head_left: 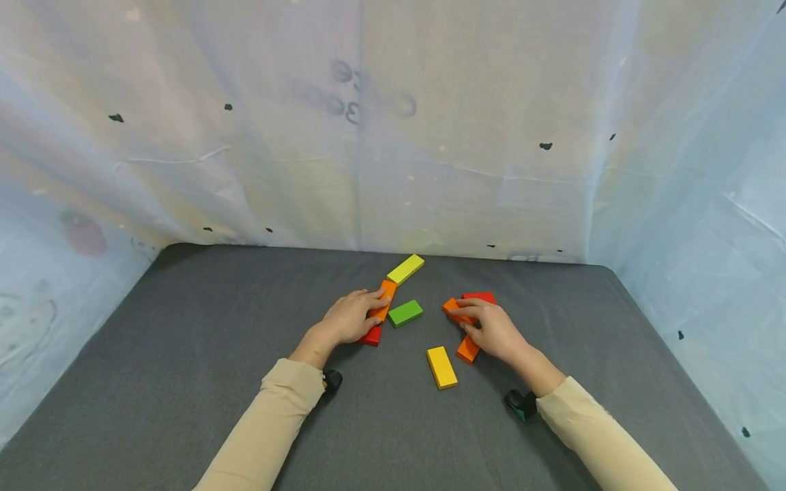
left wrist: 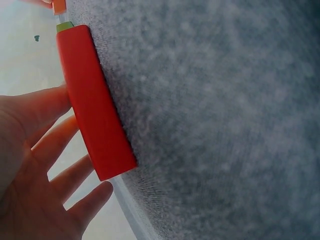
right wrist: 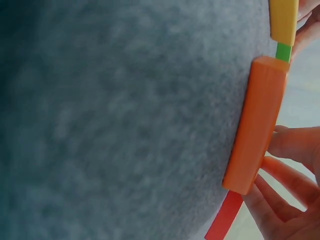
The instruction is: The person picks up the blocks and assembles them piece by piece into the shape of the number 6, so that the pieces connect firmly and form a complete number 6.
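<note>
My left hand (head_left: 351, 316) pinches an orange block (head_left: 387, 293) between thumb and fingers. A red block (head_left: 371, 335) lies just under the thumb side of that hand and fills the front of the left wrist view. My right hand (head_left: 493, 330) holds another orange block (head_left: 451, 305), fingers over its top and thumb on the near side. Below that thumb sits a second orange block (head_left: 468, 350), large in the right wrist view. Behind the right fingers a red block (head_left: 480, 297) shows in part.
Between the hands a green block (head_left: 406, 313) lies flat. A dark yellow block (head_left: 442, 367) is nearer the front, and a bright yellow block (head_left: 406, 269) touches the far end of the left orange block. Pale sheeting (head_left: 430, 170) hangs round the grey tabletop (head_left: 215, 327).
</note>
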The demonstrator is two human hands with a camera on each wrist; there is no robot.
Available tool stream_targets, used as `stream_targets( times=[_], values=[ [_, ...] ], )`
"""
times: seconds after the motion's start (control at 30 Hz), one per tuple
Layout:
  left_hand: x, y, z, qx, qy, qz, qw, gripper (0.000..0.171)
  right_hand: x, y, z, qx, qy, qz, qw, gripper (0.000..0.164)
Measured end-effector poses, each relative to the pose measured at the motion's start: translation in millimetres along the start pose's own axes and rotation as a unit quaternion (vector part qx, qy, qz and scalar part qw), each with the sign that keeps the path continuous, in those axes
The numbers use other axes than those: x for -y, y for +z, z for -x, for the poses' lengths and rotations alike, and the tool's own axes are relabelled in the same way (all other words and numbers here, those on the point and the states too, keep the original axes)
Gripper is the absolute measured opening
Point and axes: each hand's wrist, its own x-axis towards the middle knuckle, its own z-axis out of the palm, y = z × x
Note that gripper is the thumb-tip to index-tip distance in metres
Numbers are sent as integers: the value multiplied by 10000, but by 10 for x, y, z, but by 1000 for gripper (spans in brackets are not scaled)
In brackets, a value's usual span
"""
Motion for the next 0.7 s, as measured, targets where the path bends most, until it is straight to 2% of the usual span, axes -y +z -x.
stream_targets(
  times=[0.7],
  values=[
    [-11, -1, 6, -24, 38, -28, 10000, 48, 134, 73, -142, 242, -151, -413, 9987, 35]
  ],
)
